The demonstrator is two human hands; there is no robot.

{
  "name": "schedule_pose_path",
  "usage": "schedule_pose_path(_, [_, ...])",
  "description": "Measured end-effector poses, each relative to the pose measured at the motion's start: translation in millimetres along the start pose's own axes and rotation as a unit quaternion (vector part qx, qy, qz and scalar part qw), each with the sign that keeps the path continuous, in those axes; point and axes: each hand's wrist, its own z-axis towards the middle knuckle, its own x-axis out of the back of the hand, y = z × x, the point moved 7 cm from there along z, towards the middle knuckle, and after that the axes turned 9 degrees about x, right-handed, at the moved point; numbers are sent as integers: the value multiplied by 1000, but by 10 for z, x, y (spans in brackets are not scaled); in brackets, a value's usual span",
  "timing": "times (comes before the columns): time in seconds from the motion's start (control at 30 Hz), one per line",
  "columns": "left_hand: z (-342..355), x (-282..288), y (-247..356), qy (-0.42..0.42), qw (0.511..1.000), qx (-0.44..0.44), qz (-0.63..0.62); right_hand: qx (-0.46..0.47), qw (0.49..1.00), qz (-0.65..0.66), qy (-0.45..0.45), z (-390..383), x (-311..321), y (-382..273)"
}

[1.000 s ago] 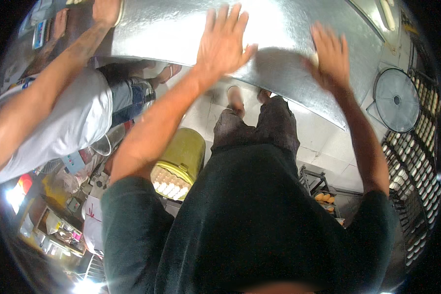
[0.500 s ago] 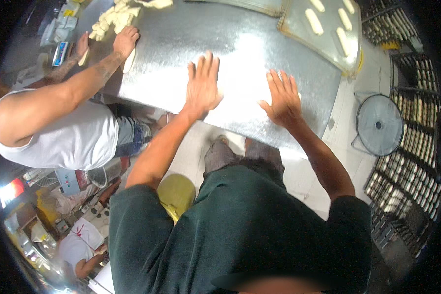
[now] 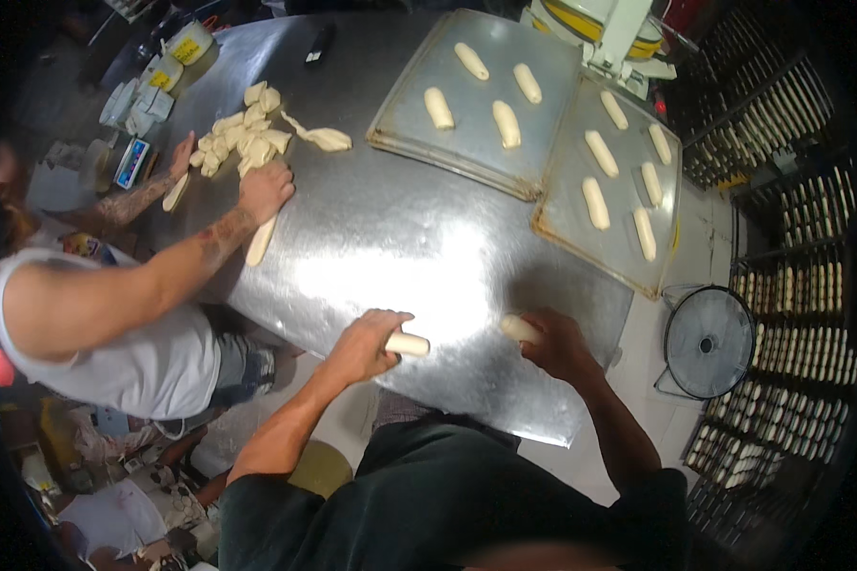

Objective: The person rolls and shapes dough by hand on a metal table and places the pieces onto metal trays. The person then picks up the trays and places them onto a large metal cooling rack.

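left hand [image 3: 358,346] went flat to half-curled, 1 dough roll [image 3: 409,344] gripped | right hand [image 3: 556,344] same, 1 more roll [image 3: 519,329] | pressing looks over tbh

Pale left dough roll [image 3: 409,344] held crosswise; right roll [image 3: 519,328] apparently slanted

On the right, a round caged fan [image 3: 709,343] stands on pale floor tiles [image 3: 671,419] near dark tiered racks [image 3: 802,250]. Far left, tubs [image 3: 190,45] (two wear yellow labels) sit beyond a blue-screened device [image 3: 132,163]. Near left, a yellowish bin [image 3: 322,468] shows, partly hidden.
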Motion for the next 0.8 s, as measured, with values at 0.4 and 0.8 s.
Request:
schedule_pose_path(0.4, [1076,557,-518,-62,992,-75,-84,108,909,-60,399,4074,1902,-195])
schedule_pose_path(0.8, [1474,841,-571,-239,945,57,-215,37,923,-169,344,4842,1903,516])
